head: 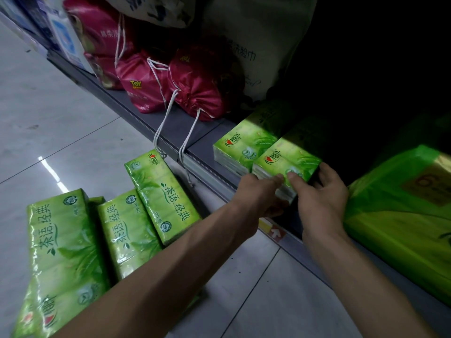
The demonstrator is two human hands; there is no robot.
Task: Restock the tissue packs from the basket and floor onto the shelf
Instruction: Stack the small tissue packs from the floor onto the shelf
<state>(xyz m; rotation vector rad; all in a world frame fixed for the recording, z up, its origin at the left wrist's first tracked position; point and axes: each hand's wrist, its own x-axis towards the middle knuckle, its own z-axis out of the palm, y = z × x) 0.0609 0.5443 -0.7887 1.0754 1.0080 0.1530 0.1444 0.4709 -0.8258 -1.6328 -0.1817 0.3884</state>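
Two hands clamp one green tissue pack (288, 162) at the front lip of the shelf (206, 139). My left hand (258, 191) pinches its near end, thumb on top. My right hand (319, 193) curls round the right corner, I judge to slide it in square against the neighbour pack (241, 147) touching its left side. That makes two on the shelf. Three floor packs (127, 230) lie within reach on the floor (48, 118), with a sliver of a possible fourth between them. I see no basket. At least three red drawstring bags (202, 84) sit further along.
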